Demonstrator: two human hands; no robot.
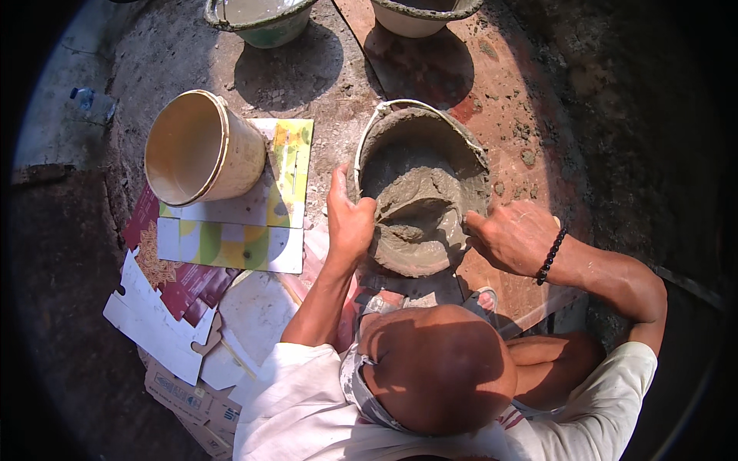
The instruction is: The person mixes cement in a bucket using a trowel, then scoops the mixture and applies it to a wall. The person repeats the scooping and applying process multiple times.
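A bucket (370, 150) with a pale bail handle stands tilted in front of me, its walls coated in grey mortar. Wet mortar (419, 192) fills its lower part, with a deep furrow across the middle. My left hand (351, 223) is closed on the bucket's left rim, thumb up along the outside. At the right rim, my right hand (513, 237) makes a fist around a tool whose pale handle end (557, 222) peeks out near the wrist. The tool's working end is hidden by the hand and the mortar. A dark bead bracelet circles my right wrist.
A cream bucket (250, 157) stands left on a patterned board (273, 238). Flattened cardboard (157, 311) lies nearer. Two mortar-stained containers, a green-sided basin (277, 32) and a pale bucket (411, 27), stand at the far side. Mortar crumbs dot the reddish board (511, 165). A plastic bottle (92, 101) lies far left.
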